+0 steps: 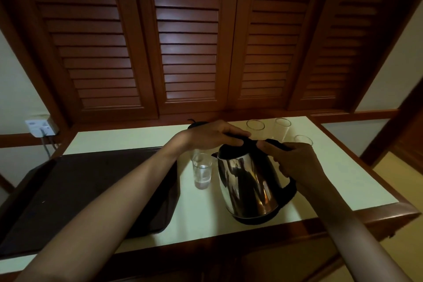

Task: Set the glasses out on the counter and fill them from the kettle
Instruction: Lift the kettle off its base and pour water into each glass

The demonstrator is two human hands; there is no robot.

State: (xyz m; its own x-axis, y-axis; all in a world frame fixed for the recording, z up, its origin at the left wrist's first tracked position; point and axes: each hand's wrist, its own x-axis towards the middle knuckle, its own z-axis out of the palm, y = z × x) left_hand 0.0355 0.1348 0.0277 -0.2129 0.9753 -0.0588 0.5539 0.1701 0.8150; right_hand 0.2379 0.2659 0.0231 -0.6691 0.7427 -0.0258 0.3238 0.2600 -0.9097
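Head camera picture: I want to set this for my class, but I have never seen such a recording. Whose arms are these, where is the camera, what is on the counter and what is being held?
There is no machine here. A person wears one wide-angle camera on the head, looking forward and down, so the two bare arms reaching in from below are the wearer's own.

The right hand grips the black handle of a steel kettle, which is tilted with its spout toward a glass that seems to hold a little water. The left hand rests on the kettle's black lid.

Three more glasses stand further back on the pale counter; whether they hold water cannot be told. A dark tray lies on the left. Louvred wooden doors rise behind, and a wall socket sits at the far left.
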